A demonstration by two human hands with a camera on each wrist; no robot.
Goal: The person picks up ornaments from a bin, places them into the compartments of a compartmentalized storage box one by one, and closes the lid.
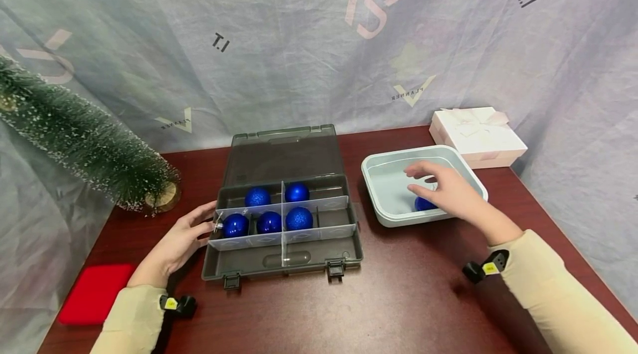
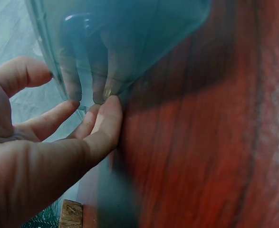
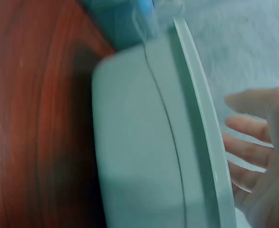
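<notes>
A dark translucent divided box [image 1: 311,247] lies with its lid [image 1: 284,157] raised behind it. Several blue ball ornaments [image 1: 299,219] sit in its back and middle rows, some glossy, some glittery. My left hand [image 1: 181,240] touches the box's left side with its fingertips, as the left wrist view also shows. To the right stands a pale blue-grey basin [image 1: 376,190] holding a blue ball [image 1: 423,204]. Above that ball hovers my right hand [image 1: 446,190], fingers spread and gripping nothing; in the right wrist view it is beyond the basin's rim [image 3: 206,114].
A frosted miniature tree [image 1: 94,143] leans at the left on a wooden base [image 1: 163,196]. A red square item [image 1: 94,294] lies at the front left. Behind the basin is a white gift box [image 1: 478,135] with a bow. Printed cloth [image 1: 279,55] hangs behind the table.
</notes>
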